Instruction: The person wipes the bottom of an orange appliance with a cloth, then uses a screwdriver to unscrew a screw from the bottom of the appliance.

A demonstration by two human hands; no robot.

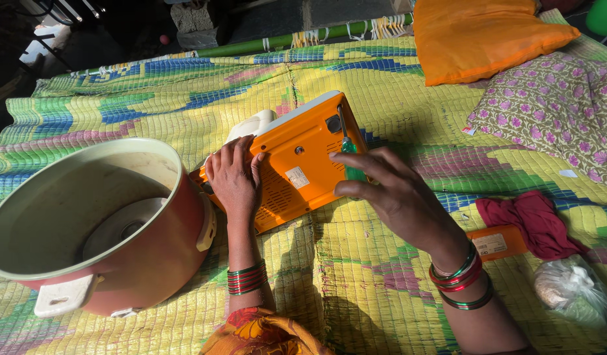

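Observation:
An orange and white appliance (303, 154) lies upside down on the woven mat, its orange base plate with vent slots and a small label facing up. My left hand (234, 174) presses flat on its left end. My right hand (392, 190) grips a green-handled screwdriver (348, 154), whose shaft points up toward a round recess near the base's top corner. Both wrists wear red and green bangles.
A large red cooker pot (93, 227), open and without a lid, stands at the left, touching the appliance's corner. At the right lie a maroon cloth (533, 220), a small orange box (497, 242) and a clear plastic bag (573, 289). An orange pillow (487, 36) and a floral cushion (553, 105) sit far right.

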